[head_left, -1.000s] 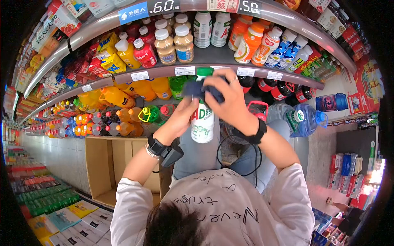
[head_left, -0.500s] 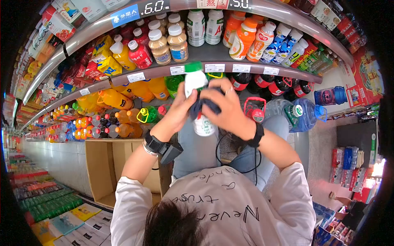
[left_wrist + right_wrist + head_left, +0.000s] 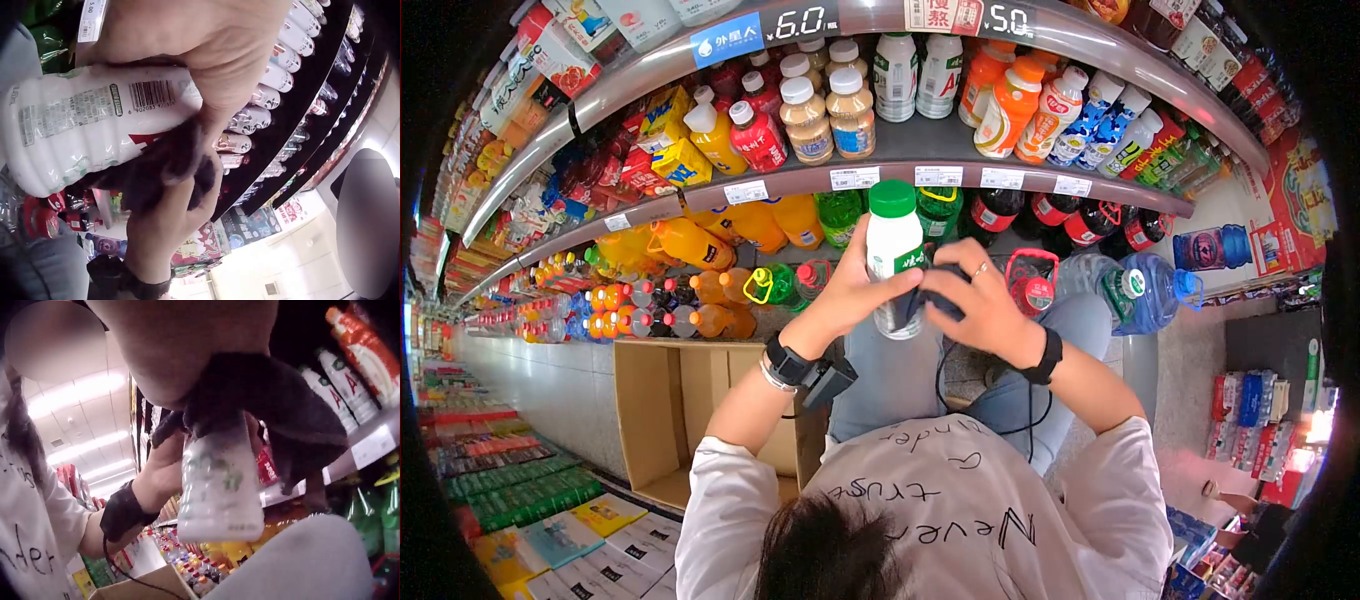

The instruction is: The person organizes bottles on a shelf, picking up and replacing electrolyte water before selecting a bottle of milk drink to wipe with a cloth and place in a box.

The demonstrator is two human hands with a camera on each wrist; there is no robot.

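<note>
A white bottle [image 3: 890, 235] with a green cap stands nearly upright before the shelf in the head view, its cap end toward the shelf. My left hand [image 3: 849, 290] grips it from the left, fingers round its far side. With my right hand [image 3: 985, 310] I hold a dark cloth [image 3: 940, 290] against the bottle's lower right side. The left wrist view shows the bottle's barcode side [image 3: 94, 119] and the cloth [image 3: 144, 175] pressed on it. In the right wrist view, the cloth [image 3: 269, 400] hangs over the bottle [image 3: 219, 481], whose base shows below.
Similar white bottles [image 3: 915, 75] stand on the shelf [image 3: 900, 150], beside orange ones [image 3: 1010, 105]. Cola and orange-drink bottles line the level below. An open cardboard box [image 3: 645, 420] sits on the floor to the left, and large water bottles [image 3: 1145, 290] stand at right.
The bottle has turned in my left hand, so its red letters no longer face up in the head view. My right hand and the cloth have moved down and right along it.
</note>
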